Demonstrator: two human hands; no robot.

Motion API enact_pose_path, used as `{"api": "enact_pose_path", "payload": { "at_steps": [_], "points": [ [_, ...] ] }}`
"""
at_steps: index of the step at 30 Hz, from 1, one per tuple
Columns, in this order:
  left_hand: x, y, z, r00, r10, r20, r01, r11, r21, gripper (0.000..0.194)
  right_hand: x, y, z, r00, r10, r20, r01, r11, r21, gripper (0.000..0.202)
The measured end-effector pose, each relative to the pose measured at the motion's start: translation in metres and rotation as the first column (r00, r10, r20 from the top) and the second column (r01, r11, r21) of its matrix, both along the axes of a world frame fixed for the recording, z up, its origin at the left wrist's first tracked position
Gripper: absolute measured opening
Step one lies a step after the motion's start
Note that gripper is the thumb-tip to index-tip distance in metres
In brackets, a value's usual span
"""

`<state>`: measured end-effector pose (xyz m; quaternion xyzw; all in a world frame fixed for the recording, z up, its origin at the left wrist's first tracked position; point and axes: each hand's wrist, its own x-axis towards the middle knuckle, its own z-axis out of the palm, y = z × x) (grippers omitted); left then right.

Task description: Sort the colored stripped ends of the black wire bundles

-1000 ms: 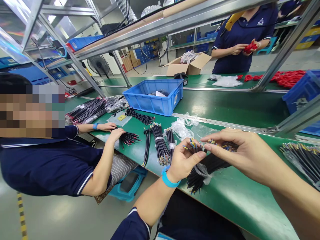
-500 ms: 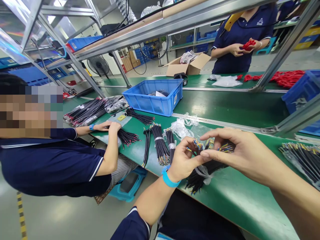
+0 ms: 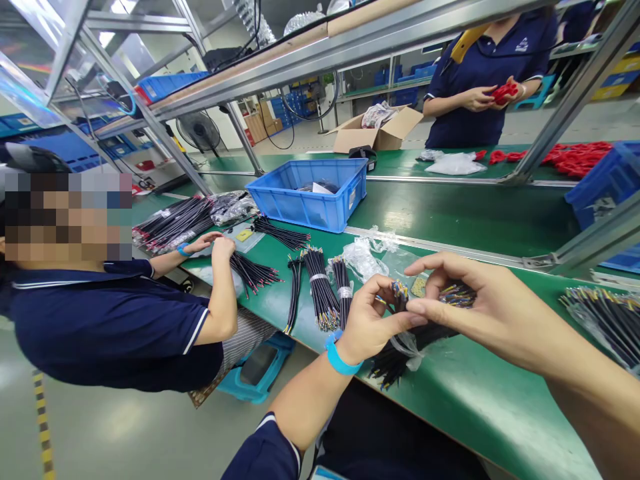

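Note:
My left hand [image 3: 373, 320], with a blue band at the wrist, is closed around the ends of several black cables [image 3: 399, 295] with blue and yellow tips. My right hand [image 3: 460, 293] reaches in from the right; its thumb tip is beside the left fingers at the cable ends, and its index finger is stretched out with a gap to the thumb. Under both hands lies a bundle of black cables [image 3: 387, 363] tied with clear plastic. Behind them is a small yellow piece [image 3: 419, 287].
Cable bundles [image 3: 320, 287] and crumpled plastic [image 3: 365, 259] lie left of my hands, below a blue bin [image 3: 305, 210]. More cables [image 3: 605, 320] are at the right. A co-worker [image 3: 115, 327] handles cables at the left; another person [image 3: 493, 87] holds red parts across the table.
My hands have barely moved; the fingers shifted slightly at the cable ends. The co-worker at the left has leaned and lifted the hands a little.

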<state>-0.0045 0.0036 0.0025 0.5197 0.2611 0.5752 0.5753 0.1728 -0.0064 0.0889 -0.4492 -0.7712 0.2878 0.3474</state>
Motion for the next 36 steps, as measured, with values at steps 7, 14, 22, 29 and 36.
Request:
{"api": "enact_pose_path", "payload": {
  "at_steps": [7, 14, 22, 29, 36],
  "points": [
    [0.002, 0.002, 0.000, 0.999, -0.034, -0.003, 0.034, 0.999, -0.002, 0.058, 0.000, -0.001, 0.002, 0.999, 0.025, 0.040, -0.027, 0.998, 0.054, 0.030],
    [-0.005, 0.004, -0.002, 0.999, 0.021, -0.031, -0.021, 1.000, 0.011, 0.054, -0.002, -0.002, 0.001, 0.999, 0.000, 0.040, -0.006, 0.990, 0.142, 0.024],
    [-0.001, 0.002, 0.000, 0.999, -0.014, -0.043, 0.015, 0.999, 0.039, 0.055, -0.005, 0.000, 0.002, 0.999, -0.023, 0.044, 0.019, 0.996, 0.084, 0.043],
    [-0.008, 0.007, -0.009, 0.999, -0.021, 0.043, 0.021, 1.000, -0.011, 0.062, -0.003, 0.000, -0.006, 0.998, -0.069, -0.008, 0.069, 0.974, 0.216, 0.044],
    [0.008, -0.008, -0.007, 0.938, -0.259, -0.229, 0.254, 0.966, -0.052, 0.085, -0.002, -0.005, -0.011, 0.991, -0.068, -0.113, 0.099, 0.949, 0.299, 0.022]
  ]
}}
